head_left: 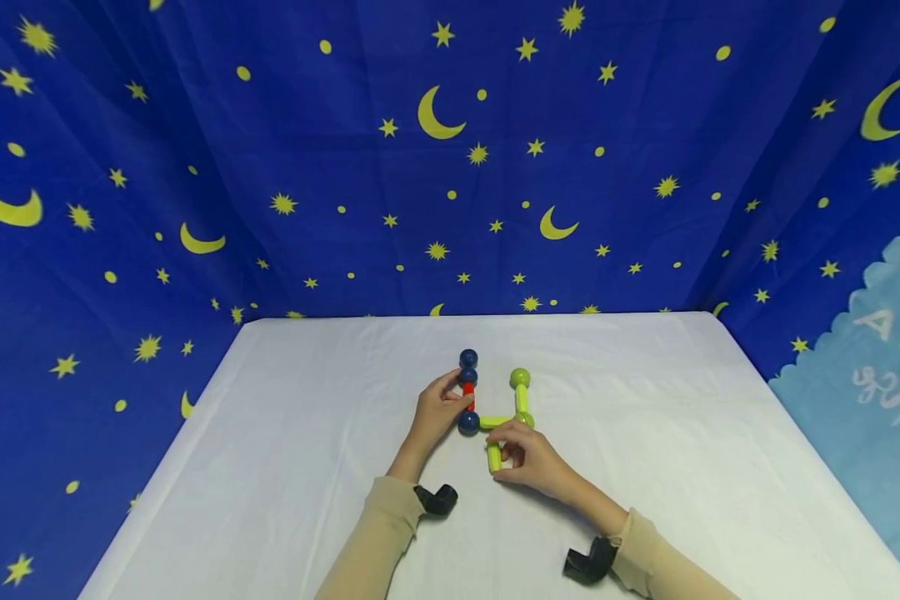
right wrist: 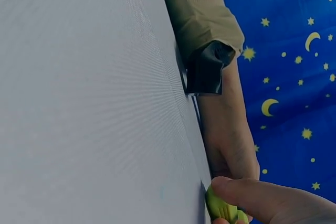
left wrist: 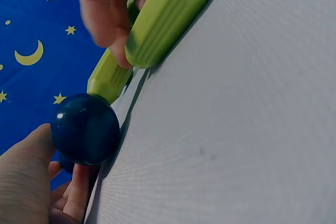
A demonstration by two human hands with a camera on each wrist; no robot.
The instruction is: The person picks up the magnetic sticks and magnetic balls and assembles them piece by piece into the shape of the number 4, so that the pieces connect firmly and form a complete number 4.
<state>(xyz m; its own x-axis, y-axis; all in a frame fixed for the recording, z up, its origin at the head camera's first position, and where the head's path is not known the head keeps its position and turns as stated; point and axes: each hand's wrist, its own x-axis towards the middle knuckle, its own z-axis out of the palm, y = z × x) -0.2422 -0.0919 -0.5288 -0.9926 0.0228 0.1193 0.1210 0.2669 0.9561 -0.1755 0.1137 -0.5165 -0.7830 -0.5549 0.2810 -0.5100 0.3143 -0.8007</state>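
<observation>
My left hand [head_left: 432, 417] grips a red rod [head_left: 469, 395] between thumb and fingers. A navy ball [head_left: 468, 423] caps its near end; two more navy balls sit at the far end. From the near ball a lime-green rod [head_left: 495, 422] runs right to a green ball [head_left: 525, 419], partly behind my right hand. Another green rod [head_left: 521, 397] reaches away from there to a second green ball [head_left: 520, 378]. My right hand [head_left: 537, 460] pinches a loose green rod [head_left: 494, 458] on the near side of the crosswise one. In the left wrist view, that ridged rod [left wrist: 168, 19] looms close.
A white cloth covers the table [head_left: 270, 467]. Blue curtain [head_left: 450, 183] with yellow moons and stars rises at the back and sides. A light-blue panel with writing [head_left: 870, 375] hangs at the right. Black wrist mounts [head_left: 591, 562] sit by both sleeves.
</observation>
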